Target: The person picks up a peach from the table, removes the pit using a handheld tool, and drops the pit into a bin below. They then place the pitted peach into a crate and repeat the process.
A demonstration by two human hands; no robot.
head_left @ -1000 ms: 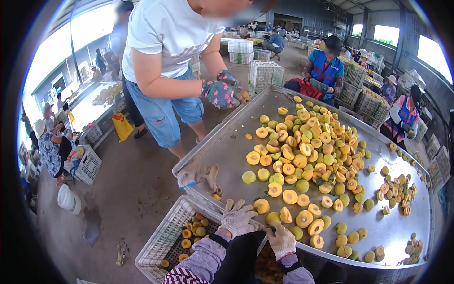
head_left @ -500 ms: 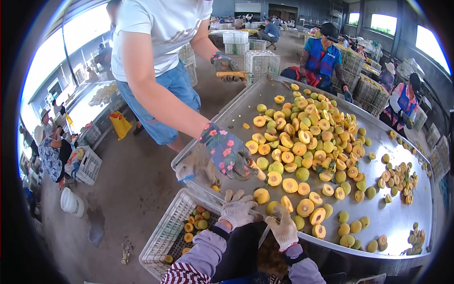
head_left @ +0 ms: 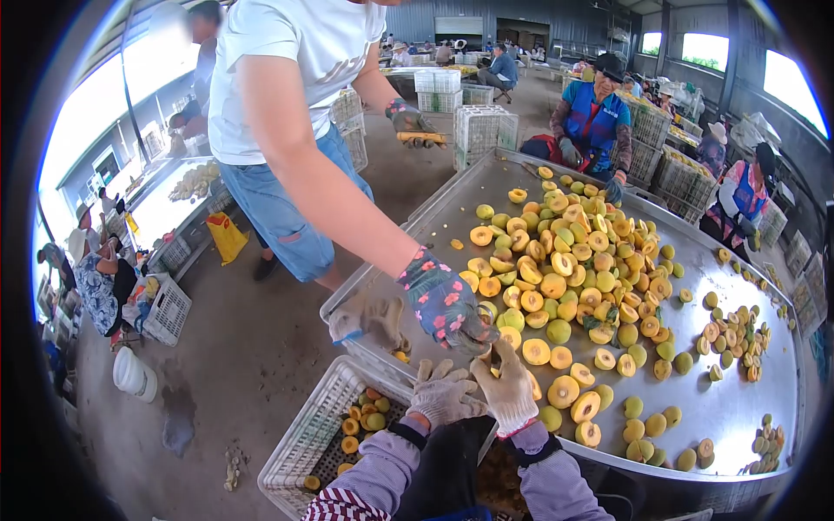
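My left hand, in a pale knitted glove, rests near the tray's front edge with its fingers spread and nothing visible in it. My right hand, gloved alike, reaches up with thumb and fingers apart at the fingertips of a co-worker's floral-gloved hand. Whether my fingers touch the tool there cannot be told, as the gloves cover it. Many halved and whole yellow-green stone fruits lie heaped on the metal tray table beyond my hands. The co-worker's other hand grips a wooden-handled tool.
A white plastic crate with some fruit stands to my left. Loose gloves lie at the tray's left corner. Across the tray sits a person in a blue vest. A white bucket stands on the floor.
My right hand has moved up and left to the co-worker's floral-gloved hand, which has shifted right and down. The wooden handle in that glove is now hidden. My left hand has stayed nearly in place.
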